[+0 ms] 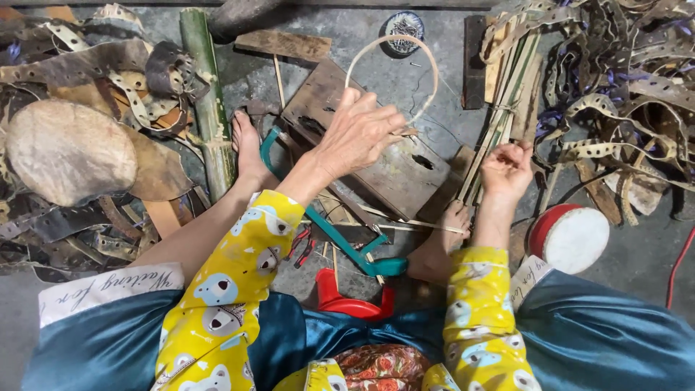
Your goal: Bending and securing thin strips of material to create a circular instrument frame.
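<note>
Yellow bear-print sleeves (239, 289) fill the lower frame. At centre, the left hand (358, 134) pinches a bent bamboo-strip hoop (394, 51) above a wooden board (391, 170); right hand (507, 168), centre right, is clenched beside bamboo strips (507, 94).

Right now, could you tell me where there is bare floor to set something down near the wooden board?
Bare concrete shows beyond the wooden board, between the bamboo pole and the small round tin. Another patch lies at the right edge, beside the red-rimmed drum and the red cable. The leather scrap heaps on both sides are crowded, as is the floor around the saw.
</note>
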